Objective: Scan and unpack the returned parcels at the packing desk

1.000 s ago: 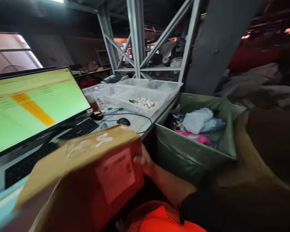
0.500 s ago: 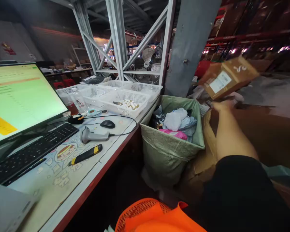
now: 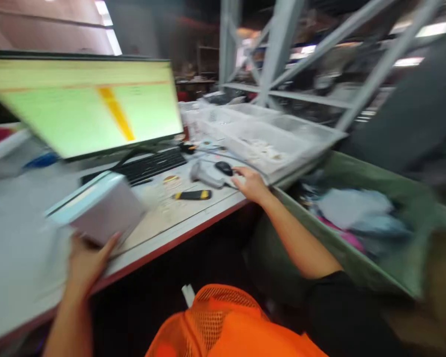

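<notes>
A pale box (image 3: 104, 203) with a light blue side is tilted above the desk at the left, blurred by motion. My left hand (image 3: 91, 255) grips it from below, its thumb along the lower edge. At the desk's front edge my right hand (image 3: 253, 185) reaches out with thumb and fingers apart, nothing visible between them. Just beyond its fingertips lie a black mouse (image 3: 224, 168) and a grey handheld barcode scanner (image 3: 208, 174). A black and yellow utility knife (image 3: 192, 195) lies on the desk mat, left of that hand.
A monitor (image 3: 85, 104) stands behind a black keyboard (image 3: 152, 166). White plastic baskets (image 3: 305, 126) with small parts sit at the desk's far right. Below the desk edge at right is a green sack (image 3: 379, 168) of plastic bags. Orange mesh and cloth (image 3: 223, 322) are close in front.
The view has swung left. The brown carton that was in the air by my right hand is out of sight, and that hand is now over the desk. My left hand has come into view with the box.
</notes>
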A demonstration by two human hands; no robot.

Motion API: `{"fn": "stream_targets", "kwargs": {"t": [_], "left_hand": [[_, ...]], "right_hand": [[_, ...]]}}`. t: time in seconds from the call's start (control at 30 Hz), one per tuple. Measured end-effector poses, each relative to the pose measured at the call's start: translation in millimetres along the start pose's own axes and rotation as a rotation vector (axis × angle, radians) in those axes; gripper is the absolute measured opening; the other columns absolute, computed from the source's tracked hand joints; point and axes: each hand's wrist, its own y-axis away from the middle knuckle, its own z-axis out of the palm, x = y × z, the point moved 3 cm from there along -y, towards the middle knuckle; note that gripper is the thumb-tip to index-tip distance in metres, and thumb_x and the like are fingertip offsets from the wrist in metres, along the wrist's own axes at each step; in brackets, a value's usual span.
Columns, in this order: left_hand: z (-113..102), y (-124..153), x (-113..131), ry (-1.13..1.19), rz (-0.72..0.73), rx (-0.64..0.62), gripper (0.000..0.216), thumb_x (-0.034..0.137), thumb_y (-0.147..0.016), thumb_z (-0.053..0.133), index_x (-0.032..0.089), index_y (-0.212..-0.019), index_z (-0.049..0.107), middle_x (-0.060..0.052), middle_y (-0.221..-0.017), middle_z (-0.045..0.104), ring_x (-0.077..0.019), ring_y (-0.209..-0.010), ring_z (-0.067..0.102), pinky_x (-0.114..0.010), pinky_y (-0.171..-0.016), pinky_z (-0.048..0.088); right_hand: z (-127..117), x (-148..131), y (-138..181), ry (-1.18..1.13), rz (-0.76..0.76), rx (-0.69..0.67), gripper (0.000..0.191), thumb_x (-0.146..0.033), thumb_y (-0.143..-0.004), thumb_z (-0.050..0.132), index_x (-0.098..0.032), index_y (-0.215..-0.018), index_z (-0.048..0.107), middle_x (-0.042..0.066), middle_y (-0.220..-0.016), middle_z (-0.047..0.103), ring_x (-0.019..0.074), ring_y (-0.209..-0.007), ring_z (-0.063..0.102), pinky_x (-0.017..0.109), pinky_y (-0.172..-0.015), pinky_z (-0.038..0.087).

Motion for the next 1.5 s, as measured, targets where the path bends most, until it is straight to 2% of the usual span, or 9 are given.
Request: {"fn": "stream_targets", "kwargs": {"t": [0.13, 0.3, 0.53, 0.8, 0.97, 1.17, 1.3, 1.4, 1.5], "left_hand": [[8.3, -1.1, -24.3, 0.334, -0.027, 0.049, 0.053, 0.037, -0.070, 0.084, 0.022, -0.110, 0.053, -0.011, -0.107, 0.075, -0.0296, -0.102, 0.074, -0.046, -0.094, 0.062], [14.0, -15.0, -44.7, 0.522, 0.037, 0.041, 0.051, 0.039, -0.078, 0.081, 0.019, -0.117, 0.054, -0.015, -0.122, 0.075, -0.0305, -0.115, 0.073, -0.047, -0.105, 0.057], [15.7, -11.4, -53.0, 0.493, 0.074, 0.035, 0.058, 0.050, -0.083, 0.078, 0.018, -0.125, 0.056, -0.016, -0.128, 0.073, -0.0320, -0.118, 0.071, -0.046, -0.104, 0.056], [12.1, -8.4, -47.4, 0.419, 0.047, 0.014, 0.062, 0.054, -0.083, 0.075, 0.018, -0.128, 0.054, -0.017, -0.130, 0.072, -0.0354, -0.124, 0.068, -0.050, -0.107, 0.054], [15.8, -7.5, -50.1, 0.440, 0.067, 0.009, 0.062, 0.055, -0.082, 0.075, 0.019, -0.129, 0.054, -0.016, -0.128, 0.073, -0.0357, -0.125, 0.069, -0.051, -0.110, 0.053], [18.8, -7.5, -50.5, 0.474, 0.062, 0.005, 0.062, 0.057, -0.083, 0.075, 0.020, -0.128, 0.054, -0.016, -0.128, 0.074, -0.0363, -0.125, 0.069, -0.053, -0.110, 0.053], [19.6, -7.6, -50.0, 0.468, 0.061, -0.006, 0.063, 0.057, -0.082, 0.074, 0.020, -0.128, 0.053, -0.017, -0.130, 0.073, -0.0365, -0.124, 0.069, -0.054, -0.110, 0.052], [21.3, -9.5, -52.2, 0.481, 0.051, -0.019, 0.063, 0.058, -0.082, 0.074, 0.020, -0.127, 0.053, -0.017, -0.130, 0.073, -0.0364, -0.127, 0.068, -0.053, -0.111, 0.052], [21.0, -11.6, -54.1, 0.479, 0.036, -0.008, 0.063, 0.059, -0.082, 0.074, 0.020, -0.127, 0.054, -0.017, -0.130, 0.073, -0.0365, -0.129, 0.067, -0.053, -0.111, 0.052]], "right_hand": [[79.3, -28.7, -39.9, 0.133, 0.009, -0.193, 0.063, -0.034, -0.094, 0.062, -0.001, -0.148, 0.057, 0.030, -0.149, 0.058, 0.0440, -0.140, 0.055, 0.059, -0.118, 0.044], [126.4, -42.1, -69.8, 0.406, 0.053, -0.300, 0.064, -0.043, -0.099, 0.053, -0.004, -0.150, 0.054, 0.030, -0.127, 0.070, 0.0433, -0.119, 0.068, 0.054, -0.099, 0.054], [105.4, -75.0, -81.7, 0.492, 0.105, -0.431, 0.054, -0.048, -0.097, 0.053, -0.007, -0.128, 0.068, 0.029, -0.117, 0.073, 0.0429, -0.108, 0.071, 0.048, -0.087, 0.054], [58.1, -152.3, -16.0, -0.046, -0.503, -0.710, 0.031, -0.056, -0.087, 0.062, -0.029, -0.100, 0.071, 0.004, -0.091, 0.077, 0.0261, -0.079, 0.070, 0.034, -0.071, 0.049], [77.8, -151.6, -27.5, -0.021, -0.508, -0.645, 0.032, -0.055, -0.090, 0.062, -0.026, -0.100, 0.070, 0.006, -0.092, 0.078, 0.0272, -0.081, 0.071, 0.034, -0.068, 0.048], [113.9, -81.9, -101.9, 0.318, -0.058, -0.408, 0.054, -0.054, -0.101, 0.050, -0.013, -0.130, 0.068, 0.021, -0.116, 0.076, 0.0385, -0.112, 0.072, 0.042, -0.086, 0.054], [121.6, -53.0, -113.7, 0.431, 0.089, -0.426, 0.061, -0.053, -0.102, 0.050, -0.006, -0.139, 0.062, 0.027, -0.127, 0.072, 0.0408, -0.118, 0.070, 0.047, -0.093, 0.055], [117.1, -58.7, -115.0, 0.471, 0.090, -0.375, 0.064, -0.053, -0.101, 0.051, -0.004, -0.141, 0.060, 0.029, -0.131, 0.069, 0.0435, -0.123, 0.067, 0.051, -0.098, 0.054], [120.1, -86.6, -125.8, 0.425, 0.018, -0.257, 0.064, -0.040, -0.106, 0.040, 0.000, -0.156, 0.044, 0.032, -0.141, 0.062, 0.0436, -0.134, 0.060, 0.053, -0.107, 0.048]]}}
